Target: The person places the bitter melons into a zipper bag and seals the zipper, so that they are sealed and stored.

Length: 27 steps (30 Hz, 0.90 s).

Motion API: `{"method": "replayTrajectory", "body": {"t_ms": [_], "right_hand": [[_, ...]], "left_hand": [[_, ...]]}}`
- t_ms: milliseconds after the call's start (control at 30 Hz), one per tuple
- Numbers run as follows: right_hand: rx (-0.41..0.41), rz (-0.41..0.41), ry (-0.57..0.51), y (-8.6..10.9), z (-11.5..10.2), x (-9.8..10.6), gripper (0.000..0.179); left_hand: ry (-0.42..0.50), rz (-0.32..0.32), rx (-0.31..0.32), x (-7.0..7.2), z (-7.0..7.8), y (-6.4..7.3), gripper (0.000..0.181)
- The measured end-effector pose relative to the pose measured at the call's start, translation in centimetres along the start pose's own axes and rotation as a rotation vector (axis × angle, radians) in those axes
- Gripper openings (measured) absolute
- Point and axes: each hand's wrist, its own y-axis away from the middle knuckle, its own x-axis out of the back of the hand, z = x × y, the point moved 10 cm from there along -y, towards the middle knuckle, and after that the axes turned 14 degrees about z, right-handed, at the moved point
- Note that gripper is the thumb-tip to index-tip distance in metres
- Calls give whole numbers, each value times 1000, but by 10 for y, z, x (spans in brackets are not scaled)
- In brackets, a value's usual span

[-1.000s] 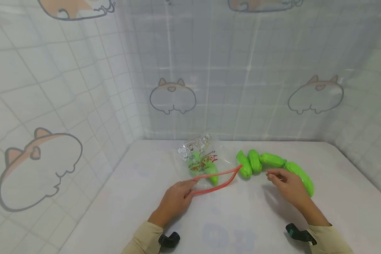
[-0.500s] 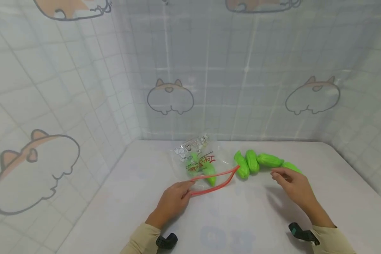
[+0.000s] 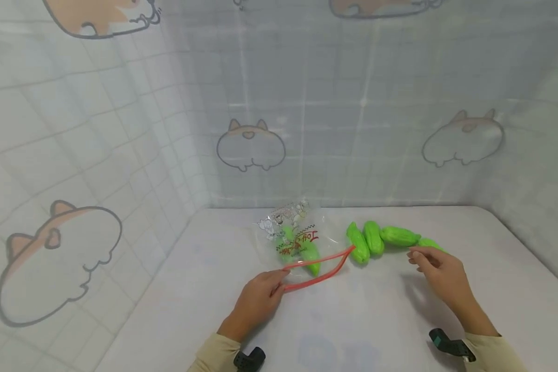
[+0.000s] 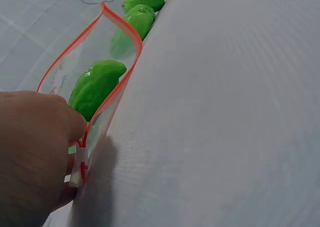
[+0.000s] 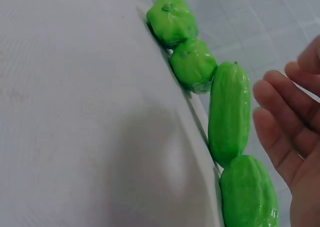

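the white surface lies flat, bearing faint bluish marks. a pale, grid-patterned back wall rises behind its far edge and bears two rounded, eared animal drawings. the left wall repeats the grid, with one larger, tilted animal drawing. the right wall is pale.

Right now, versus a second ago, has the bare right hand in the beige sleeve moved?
Yes: the right hand has shifted rightward in the head view, relative to the rightmost grey-outlined animal print on the gridded backdrop.
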Motion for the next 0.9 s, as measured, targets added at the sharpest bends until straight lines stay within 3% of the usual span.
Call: {"method": "replayTrajectory", "body": {"t_ms": [233,433,600,900], "right_hand": [[-24,58,-34,-7,-1,19,27],[-30,146,-4,-15,7,42,29],[-28,201,41,-15,13,50,28],[-113,213,124,-18,39,63,30]], "left_hand": [[4,-15,19,-1,1,6,37],[-1,-37,5,-2,1,0,37],[-7,-45,8,1,-3,0,39],[6,-36,-1,0,-2,-1,36]]}}
